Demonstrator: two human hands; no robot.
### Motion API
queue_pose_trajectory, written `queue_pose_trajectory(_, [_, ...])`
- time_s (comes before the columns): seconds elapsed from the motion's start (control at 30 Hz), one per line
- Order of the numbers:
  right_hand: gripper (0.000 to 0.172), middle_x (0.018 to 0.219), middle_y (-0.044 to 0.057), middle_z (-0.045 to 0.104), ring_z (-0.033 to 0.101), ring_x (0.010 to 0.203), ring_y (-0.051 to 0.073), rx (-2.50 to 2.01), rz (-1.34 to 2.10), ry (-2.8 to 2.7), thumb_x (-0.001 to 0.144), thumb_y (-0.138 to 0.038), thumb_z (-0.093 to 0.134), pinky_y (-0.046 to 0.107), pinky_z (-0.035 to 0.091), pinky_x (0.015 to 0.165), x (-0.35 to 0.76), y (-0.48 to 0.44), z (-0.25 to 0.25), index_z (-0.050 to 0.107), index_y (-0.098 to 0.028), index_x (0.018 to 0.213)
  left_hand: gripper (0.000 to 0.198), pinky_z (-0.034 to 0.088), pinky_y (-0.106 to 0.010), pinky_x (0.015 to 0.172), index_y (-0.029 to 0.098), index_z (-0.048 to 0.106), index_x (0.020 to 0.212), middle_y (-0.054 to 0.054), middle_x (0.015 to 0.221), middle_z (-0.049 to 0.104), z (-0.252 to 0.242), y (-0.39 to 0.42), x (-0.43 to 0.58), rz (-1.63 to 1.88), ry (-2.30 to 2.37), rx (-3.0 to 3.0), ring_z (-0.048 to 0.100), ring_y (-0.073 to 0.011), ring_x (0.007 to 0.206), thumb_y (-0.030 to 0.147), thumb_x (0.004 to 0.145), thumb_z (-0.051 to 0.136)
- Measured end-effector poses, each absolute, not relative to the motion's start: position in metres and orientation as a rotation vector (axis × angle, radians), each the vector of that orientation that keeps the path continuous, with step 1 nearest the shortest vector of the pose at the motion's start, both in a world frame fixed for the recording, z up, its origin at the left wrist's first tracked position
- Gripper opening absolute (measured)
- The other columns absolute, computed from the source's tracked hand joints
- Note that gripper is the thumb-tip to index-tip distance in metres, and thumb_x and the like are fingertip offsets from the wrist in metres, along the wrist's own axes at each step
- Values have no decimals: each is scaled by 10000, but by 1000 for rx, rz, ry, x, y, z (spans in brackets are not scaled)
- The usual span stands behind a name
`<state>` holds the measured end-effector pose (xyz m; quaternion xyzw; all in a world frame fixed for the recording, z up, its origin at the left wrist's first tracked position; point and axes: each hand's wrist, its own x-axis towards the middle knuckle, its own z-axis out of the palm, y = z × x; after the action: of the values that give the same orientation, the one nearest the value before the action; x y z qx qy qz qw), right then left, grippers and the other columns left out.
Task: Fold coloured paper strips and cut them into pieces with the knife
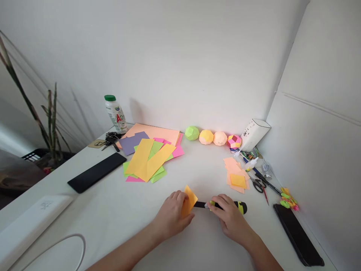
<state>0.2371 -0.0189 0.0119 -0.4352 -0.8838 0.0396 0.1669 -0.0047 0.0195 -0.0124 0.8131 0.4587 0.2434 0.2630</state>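
Note:
My left hand [173, 214] pinches a folded piece of orange paper [189, 201] between thumb and fingers, just above the desk. To its right, my right hand [232, 216] has its fingers closed over a black and yellow-green utility knife [241, 207]. The knife lies level, its dark narrow end pointing toward the orange paper. Part of its body is hidden under my fingers.
Coloured paper strips [143, 160] are piled at back left. Several paper polyhedra [206, 137] line the wall. Small orange sheets [237, 180], scissors [258, 185] and a glue bottle [251, 164] lie right. A phone [297, 235], white bottle [116, 114] and power strip [34, 229] flank these.

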Motion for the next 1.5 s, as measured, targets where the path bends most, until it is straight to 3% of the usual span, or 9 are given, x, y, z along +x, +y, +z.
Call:
queue_pose_trajectory(0.17, [585,1069,110,575,508,961,232,-1240,115,-2506,734,48,363,420,493,806,233,-20,11,548,-207,1227,270,489,-405,729,202,460,934,-66,924,596,-10,18,-2,658,1296,2022,573,-245,849,372,764,582])
queue_pose_trajectory(0.43, [556,1087,119,560,515,982,243,-1229,134,-2437,749,30,342,400,499,803,237,-19,9,540,-199,1215,128,420,-288,579,216,475,870,-11,760,573,3,25,-8,823,1314,1543,534,-173,643,311,854,390])
queue_pose_trajectory(0.67, [480,1017,105,606,577,919,229,-1326,118,-2437,783,-5,369,375,536,757,260,-10,3,606,-234,1132,385,463,-300,689,208,476,923,-20,855,601,19,39,-17,947,1049,993,598,-189,779,518,740,612])
queue_pose_trajectory(0.83, [338,1156,128,572,541,1071,283,-1371,247,-2289,847,-190,506,435,488,878,248,-22,9,592,-254,1168,447,474,-294,678,209,475,967,-30,897,622,16,31,-10,885,824,879,606,-183,786,469,694,716])
queue_pose_trajectory(0.93, [395,1092,122,601,580,923,229,-1320,622,-2038,877,-338,508,339,502,783,228,-33,10,520,-202,1247,437,479,-291,690,203,502,981,-18,855,624,9,17,1,779,737,942,596,-176,773,437,692,730])
queue_pose_trajectory(1.03, [329,683,13,585,503,573,124,-1405,1031,-1811,873,-464,498,226,421,522,211,-39,8,615,-157,861,374,474,-275,701,196,544,998,-18,856,639,-2,2,9,699,769,1121,588,-175,788,402,724,693])
queue_pose_trajectory(1.1, [386,579,-14,529,440,472,90,-1462,1215,-1688,856,-495,505,202,348,441,205,-40,6,542,-157,674,324,466,-265,685,197,563,1027,-20,854,659,-8,-4,11,658,832,1296,586,-171,768,370,766,645])
queue_pose_trajectory(1.27, [366,581,-7,549,425,448,85,-1528,1244,-1547,815,-481,553,203,326,428,206,-38,2,500,-167,634,414,462,-251,611,211,501,1145,4,800,661,-11,-3,11,638,914,1386,598,-156,683,383,784,609])
queue_pose_trajectory(1.5, [343,614,18,606,490,572,123,-1588,1235,-1733,851,-399,497,237,347,556,215,-34,6,602,-142,651,359,377,-203,430,152,527,845,-37,725,661,-11,4,17,486,882,1212,580,-118,499,490,747,598])
